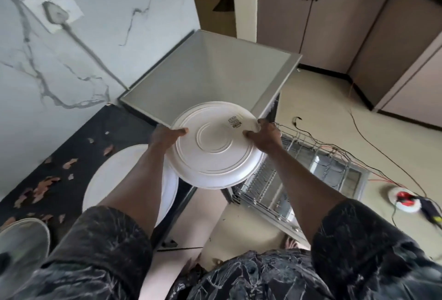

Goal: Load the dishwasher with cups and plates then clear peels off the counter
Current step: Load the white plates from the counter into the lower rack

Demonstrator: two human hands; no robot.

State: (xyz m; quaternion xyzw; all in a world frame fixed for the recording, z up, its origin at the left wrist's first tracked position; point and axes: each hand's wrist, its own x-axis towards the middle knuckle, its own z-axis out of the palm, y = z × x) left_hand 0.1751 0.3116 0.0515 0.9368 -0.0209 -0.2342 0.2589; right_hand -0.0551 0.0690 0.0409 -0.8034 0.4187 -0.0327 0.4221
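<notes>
The white plate [215, 154] is held in the air with its underside turned toward the camera and a small label [235, 121] near its far rim. It hangs over the edge of the dark counter [79, 146] and the near corner of the grey dishwasher [205, 72]; whether it touches either cannot be told. The left hand [167, 136] grips the plate's left rim, thumb laid on the underside, the other fingers hidden behind it. The right hand [264, 136] grips the right rim the same way, thumb on top. Below the right forearm the wire rack [311, 163] stands drawn out of the dishwasher. Under the left forearm a second white plate [119, 180] lies flat on the counter, and a blurred pale dish [24, 237] sits at the counter's near left corner. Brown peels [43, 185] are scattered along the counter beside the marbled wall [95, 36], where a plug [53, 11] sits in a socket and its cord runs down toward the dishwasher. On the floor to the right lie loose wires and a red-and-white cord reel [404, 200]; brown cabinets [323, 17] stand beyond.
</notes>
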